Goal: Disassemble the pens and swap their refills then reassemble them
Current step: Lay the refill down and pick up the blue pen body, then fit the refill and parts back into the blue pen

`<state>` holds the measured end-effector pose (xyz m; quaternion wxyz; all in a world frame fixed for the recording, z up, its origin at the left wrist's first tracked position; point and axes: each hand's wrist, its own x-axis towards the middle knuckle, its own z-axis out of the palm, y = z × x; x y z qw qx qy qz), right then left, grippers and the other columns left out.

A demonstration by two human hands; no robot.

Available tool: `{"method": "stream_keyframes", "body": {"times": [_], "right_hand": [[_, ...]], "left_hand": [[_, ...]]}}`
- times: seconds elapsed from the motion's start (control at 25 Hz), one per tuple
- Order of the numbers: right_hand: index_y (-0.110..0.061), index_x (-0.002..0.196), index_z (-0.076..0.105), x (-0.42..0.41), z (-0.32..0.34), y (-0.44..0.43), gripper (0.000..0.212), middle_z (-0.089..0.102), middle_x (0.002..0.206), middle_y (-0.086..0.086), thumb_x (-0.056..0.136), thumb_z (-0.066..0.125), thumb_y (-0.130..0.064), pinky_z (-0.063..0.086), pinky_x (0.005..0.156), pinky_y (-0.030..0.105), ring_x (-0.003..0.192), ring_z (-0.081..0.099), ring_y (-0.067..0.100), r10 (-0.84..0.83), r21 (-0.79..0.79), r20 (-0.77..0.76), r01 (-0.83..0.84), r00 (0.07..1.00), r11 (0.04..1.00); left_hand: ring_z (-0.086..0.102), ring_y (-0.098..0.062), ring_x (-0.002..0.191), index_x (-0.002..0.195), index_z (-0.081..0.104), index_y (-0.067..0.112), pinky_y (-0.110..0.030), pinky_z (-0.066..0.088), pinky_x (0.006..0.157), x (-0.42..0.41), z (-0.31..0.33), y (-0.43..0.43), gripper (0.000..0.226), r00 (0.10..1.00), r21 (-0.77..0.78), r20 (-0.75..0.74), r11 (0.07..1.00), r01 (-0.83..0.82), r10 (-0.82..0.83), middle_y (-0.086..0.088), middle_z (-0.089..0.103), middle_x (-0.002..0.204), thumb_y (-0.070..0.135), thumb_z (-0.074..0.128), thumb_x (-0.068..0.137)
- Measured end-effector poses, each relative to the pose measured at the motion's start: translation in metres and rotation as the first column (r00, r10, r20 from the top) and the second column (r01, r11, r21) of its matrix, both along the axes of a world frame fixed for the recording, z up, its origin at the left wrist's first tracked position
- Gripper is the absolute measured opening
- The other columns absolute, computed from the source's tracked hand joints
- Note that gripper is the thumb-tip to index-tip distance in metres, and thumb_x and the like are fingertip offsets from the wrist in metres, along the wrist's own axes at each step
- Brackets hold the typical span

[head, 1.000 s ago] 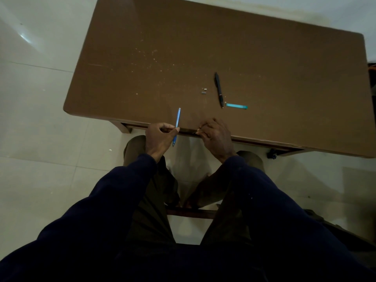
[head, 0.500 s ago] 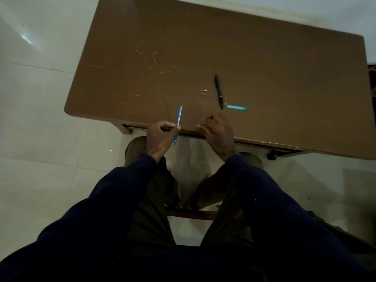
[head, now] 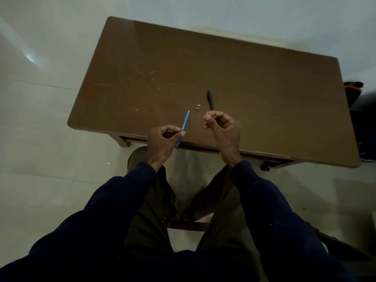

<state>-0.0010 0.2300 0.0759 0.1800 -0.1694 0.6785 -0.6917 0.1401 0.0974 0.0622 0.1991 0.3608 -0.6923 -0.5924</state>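
Observation:
My left hand [head: 162, 139] pinches a thin blue pen piece [head: 184, 125] near its lower end, and the piece points up and away over the front edge of the brown table [head: 264, 88]. My right hand [head: 222, 129] is raised beside it, with fingertips pinched together. I cannot see anything between those fingertips. A black pen [head: 210, 99] lies on the table just beyond my right hand. Two tiny pen parts [head: 197, 106] lie to the left of the black pen.
Pale specks are scattered on the table top behind the parts. The table's front edge runs under both hands, with my knees below it. A dark bag [head: 354, 92] sits off the table's right end. Pale tiled floor surrounds the table.
My right hand has lifted off the table's front edge and moved forward, and it now covers the spot where the teal piece lay. My left hand has risen slightly with the blue piece.

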Motion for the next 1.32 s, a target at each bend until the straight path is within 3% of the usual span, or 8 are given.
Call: {"method": "stream_keyframes", "body": {"times": [0.24, 0.44, 0.68, 0.8, 1.32], "right_hand": [[0.012, 0.108, 0.068, 0.003, 0.052, 0.006, 0.021, 0.074, 0.094, 0.024, 0.097, 0.068, -0.006, 0.06, 0.074, 0.032, 0.081, 0.071, 0.026, 0.056, -0.16, 0.024, -0.051, 0.998, 0.986], [0.015, 0.108, 0.065, 0.011, 0.077, 0.006, 0.02, 0.073, 0.098, 0.03, 0.099, 0.063, -0.003, 0.063, 0.075, 0.037, 0.084, 0.073, 0.033, 0.093, -0.209, -0.003, -0.092, 0.996, 0.974], [0.014, 0.107, 0.065, 0.018, 0.086, 0.009, 0.02, 0.074, 0.096, 0.028, 0.099, 0.064, -0.004, 0.064, 0.075, 0.04, 0.084, 0.074, 0.036, 0.058, -0.194, -0.038, -0.064, 0.998, 0.979], [0.013, 0.106, 0.065, 0.02, 0.086, 0.008, 0.018, 0.075, 0.094, 0.025, 0.099, 0.064, -0.004, 0.064, 0.074, 0.038, 0.082, 0.075, 0.034, 0.049, -0.17, -0.081, -0.062, 0.996, 0.983], [0.01, 0.103, 0.067, 0.018, 0.09, 0.002, 0.017, 0.076, 0.09, 0.019, 0.097, 0.067, -0.005, 0.064, 0.071, 0.035, 0.079, 0.075, 0.03, 0.04, -0.141, -0.141, -0.06, 0.989, 0.988]], "left_hand": [[0.075, -0.007, 0.075, 0.086, 0.077, 0.023, -0.015, 0.056, 0.063, 0.001, 0.029, 0.01, 0.014, 0.992, 0.002, -0.123, 0.999, 0.039, -0.038, 0.012, 0.078, 0.081, 0.014, 0.085, 0.079], [0.076, -0.011, 0.075, 0.083, 0.078, 0.024, -0.022, 0.06, 0.065, -0.001, 0.039, 0.015, 0.016, 0.984, -0.02, -0.17, 0.998, 0.052, -0.055, 0.009, 0.078, 0.082, 0.014, 0.087, 0.076], [0.075, -0.006, 0.076, 0.079, 0.076, 0.043, -0.019, 0.059, 0.066, -0.001, 0.041, 0.015, 0.028, 0.974, -0.087, -0.217, 0.995, 0.044, -0.062, 0.015, 0.077, 0.083, 0.018, 0.088, 0.075], [0.074, -0.005, 0.077, 0.08, 0.075, 0.047, -0.024, 0.062, 0.067, -0.001, 0.04, 0.014, 0.029, 0.979, -0.146, -0.196, 0.989, 0.024, -0.052, 0.019, 0.077, 0.083, 0.022, 0.089, 0.075], [0.073, -0.003, 0.077, 0.082, 0.074, 0.046, -0.022, 0.061, 0.068, -0.004, 0.039, 0.011, 0.023, 0.98, -0.2, -0.196, 0.98, -0.004, -0.036, 0.021, 0.075, 0.084, 0.031, 0.089, 0.073]]}}
